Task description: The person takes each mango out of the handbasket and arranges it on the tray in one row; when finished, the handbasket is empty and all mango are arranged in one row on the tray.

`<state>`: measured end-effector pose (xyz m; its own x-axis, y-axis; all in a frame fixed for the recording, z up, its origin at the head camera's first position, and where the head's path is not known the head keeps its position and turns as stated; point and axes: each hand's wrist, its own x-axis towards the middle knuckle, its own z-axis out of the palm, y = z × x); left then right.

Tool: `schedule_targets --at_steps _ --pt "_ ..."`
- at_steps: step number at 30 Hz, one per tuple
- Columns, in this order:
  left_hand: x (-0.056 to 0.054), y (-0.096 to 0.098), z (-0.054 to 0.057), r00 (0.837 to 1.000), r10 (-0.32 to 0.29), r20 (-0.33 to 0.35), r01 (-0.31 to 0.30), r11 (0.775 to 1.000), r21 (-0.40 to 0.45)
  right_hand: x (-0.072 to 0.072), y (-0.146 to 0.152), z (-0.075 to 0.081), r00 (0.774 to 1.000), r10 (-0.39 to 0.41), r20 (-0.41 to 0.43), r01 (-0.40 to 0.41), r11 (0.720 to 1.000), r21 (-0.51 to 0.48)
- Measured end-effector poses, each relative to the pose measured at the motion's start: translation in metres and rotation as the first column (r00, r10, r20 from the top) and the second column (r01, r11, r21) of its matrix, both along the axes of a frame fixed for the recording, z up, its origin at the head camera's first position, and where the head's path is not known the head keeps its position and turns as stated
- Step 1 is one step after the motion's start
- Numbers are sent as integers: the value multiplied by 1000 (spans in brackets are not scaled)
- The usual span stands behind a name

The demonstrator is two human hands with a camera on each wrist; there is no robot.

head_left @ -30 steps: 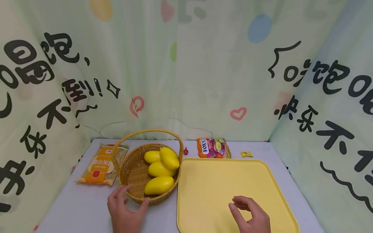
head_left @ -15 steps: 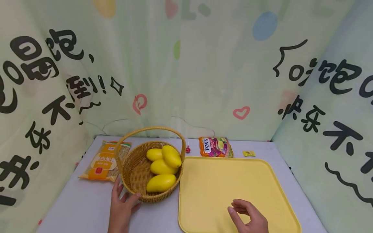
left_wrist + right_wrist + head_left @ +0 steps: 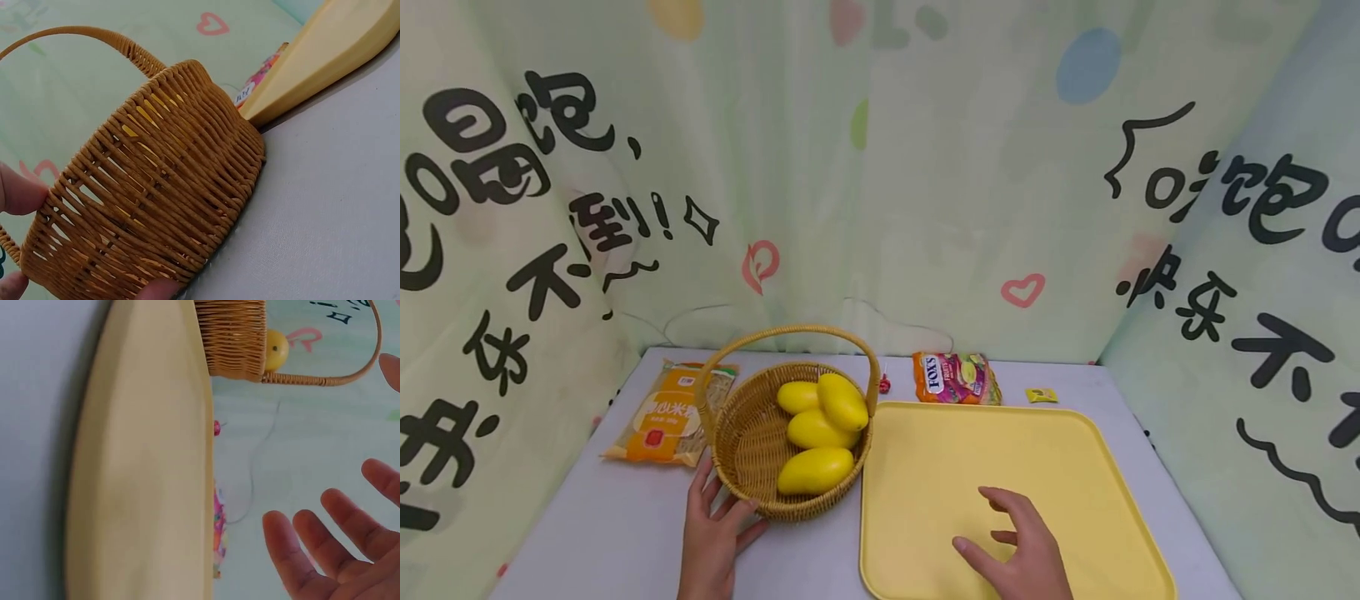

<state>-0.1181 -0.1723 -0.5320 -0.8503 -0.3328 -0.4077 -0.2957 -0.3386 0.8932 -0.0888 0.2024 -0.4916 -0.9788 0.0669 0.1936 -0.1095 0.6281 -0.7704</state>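
A wicker basket [image 3: 752,454] with a tall arched handle stands left of centre in the head view, several yellow mangoes [image 3: 816,472] lying toward its right side. My left hand [image 3: 711,521] holds the basket at its near-left edge, with the thumb at the rim. In the left wrist view, fingertips [image 3: 22,190] meet the rim and another presses low on the woven wall. Over the yellow tray [image 3: 925,467], my right hand [image 3: 1022,546] hovers with fingers spread and holds nothing. The right wrist view shows these loose fingers above the tray's surface.
An orange bag of packaged food [image 3: 666,417] lies left of the basket. Behind the tray are a Fox's candy bag [image 3: 957,379], a small yellow packet [image 3: 1041,395] and a small red item [image 3: 884,384]. Printed curtains enclose the table.
My left hand has come in to the basket's near-left edge and taken hold. My right hand has moved slightly up and left over the tray, its fingers spreading wider.
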Motion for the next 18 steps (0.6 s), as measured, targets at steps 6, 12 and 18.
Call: schedule_targets --at_steps 6,12,18 --pt "1 1 0 1000 1 -6 -1 1000 16 -25 -21 17 984 179 -17 -179 984 -2" --pt "2 0 -2 1000 -4 -7 4 1000 14 -51 -62 45 955 298 18 -298 949 100" --pt "0 0 -2 1000 -7 4 7 1000 12 -77 -105 65 909 418 7 -403 873 274"
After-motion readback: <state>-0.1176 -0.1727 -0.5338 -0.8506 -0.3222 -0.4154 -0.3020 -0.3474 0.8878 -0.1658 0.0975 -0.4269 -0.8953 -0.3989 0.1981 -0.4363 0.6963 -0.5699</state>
